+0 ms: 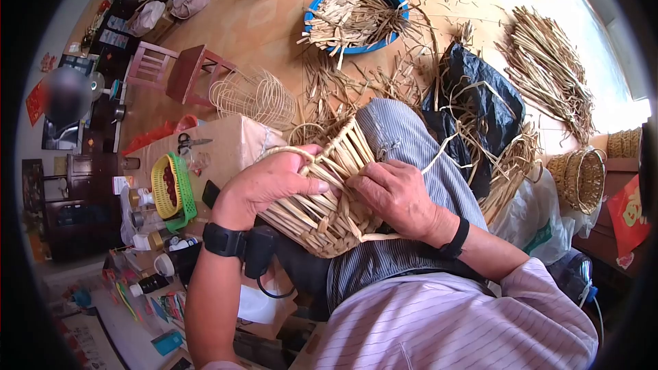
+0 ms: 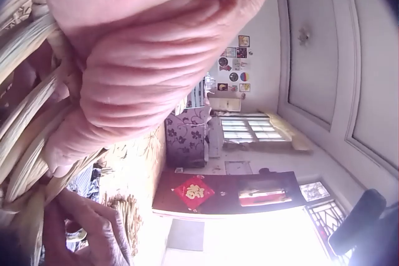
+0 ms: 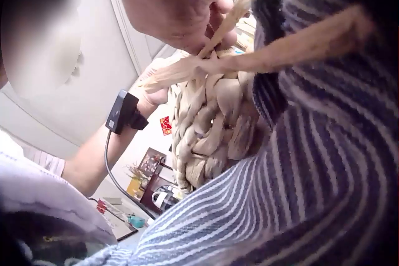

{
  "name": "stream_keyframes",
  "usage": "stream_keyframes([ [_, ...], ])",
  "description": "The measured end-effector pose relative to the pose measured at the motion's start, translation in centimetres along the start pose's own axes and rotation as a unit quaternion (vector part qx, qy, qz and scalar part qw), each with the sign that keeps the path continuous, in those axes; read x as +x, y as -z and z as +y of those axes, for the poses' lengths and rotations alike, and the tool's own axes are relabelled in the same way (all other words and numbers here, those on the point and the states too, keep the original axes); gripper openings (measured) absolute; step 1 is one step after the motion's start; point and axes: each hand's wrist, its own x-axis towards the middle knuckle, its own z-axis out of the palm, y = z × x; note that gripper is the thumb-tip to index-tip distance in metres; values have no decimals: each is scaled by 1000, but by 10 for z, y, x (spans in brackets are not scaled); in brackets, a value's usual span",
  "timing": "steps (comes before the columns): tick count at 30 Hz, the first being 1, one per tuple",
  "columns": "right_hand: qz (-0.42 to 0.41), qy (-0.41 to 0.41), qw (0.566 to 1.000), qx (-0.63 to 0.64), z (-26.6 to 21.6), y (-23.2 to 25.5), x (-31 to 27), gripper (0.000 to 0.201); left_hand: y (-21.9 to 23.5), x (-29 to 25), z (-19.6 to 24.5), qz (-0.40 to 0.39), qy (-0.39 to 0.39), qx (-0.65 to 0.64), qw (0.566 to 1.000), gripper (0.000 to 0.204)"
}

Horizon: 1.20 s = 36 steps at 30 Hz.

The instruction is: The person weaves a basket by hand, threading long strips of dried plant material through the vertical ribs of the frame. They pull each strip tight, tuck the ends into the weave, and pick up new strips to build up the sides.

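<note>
A half-woven straw basket (image 1: pixel 305 223) lies tilted across the person's lap, with long pale strands running over its open side. My left hand (image 1: pixel 274 181) grips it at the braided edge, the thumb lying over the strands and the other fingers partly hidden behind. Close by on the right, my right hand (image 1: pixel 397 195) pinches a strand at the weave with curled fingers. From the left wrist, the left thumb (image 2: pixel 118 101) presses on the strands, just above the right hand (image 2: pixel 93 228). In the right wrist view a loose flat strand (image 3: pixel 280 51) crosses in front of the knotted weave (image 3: pixel 209 129).
Beyond the knees stands a blue basin (image 1: pixel 370 46) of cut straw. A black plastic bag (image 1: pixel 483 85) and a straw bundle (image 1: pixel 548 62) lie to the right, near a finished woven basket (image 1: pixel 579 178). At left, a cardboard-coloured table (image 1: pixel 226 137) bears scissors (image 1: pixel 192 142) and a green basket (image 1: pixel 184 195).
</note>
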Motion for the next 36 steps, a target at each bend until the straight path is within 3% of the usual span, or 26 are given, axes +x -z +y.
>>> stream_keyframes([
  [7,-1,4,1000,-19,-1,0,4,33,2,5,-7,13,-24,21,999,69],
  [10,-20,-64,998,14,-4,-1,6,33,4,7,-6,3,-13,13,1000,73],
  [14,-30,-137,986,86,-5,2,6,28,2,5,-4,16,-12,4,1000,61],
  [17,-34,-181,973,142,-5,14,9,18,0,8,-9,27,-52,48,997,53],
  [21,-22,-148,985,90,-7,14,12,19,2,9,-11,54,-62,105,991,50],
  [27,-52,-170,984,32,-33,16,4,19,-1,7,-6,39,-46,130,990,49],
  [31,-21,-187,977,95,-23,22,-3,15,-2,9,-5,41,-54,146,987,48],
  [34,-46,-288,926,240,-13,33,-6,13,-4,5,1,28,-50,144,988,46],
  [35,-63,-389,851,347,-12,39,-3,11,-4,6,-2,29,-48,143,988,46],
  [36,-74,-389,848,353,-14,44,0,10,-3,7,-3,31,-46,142,988,45],
])
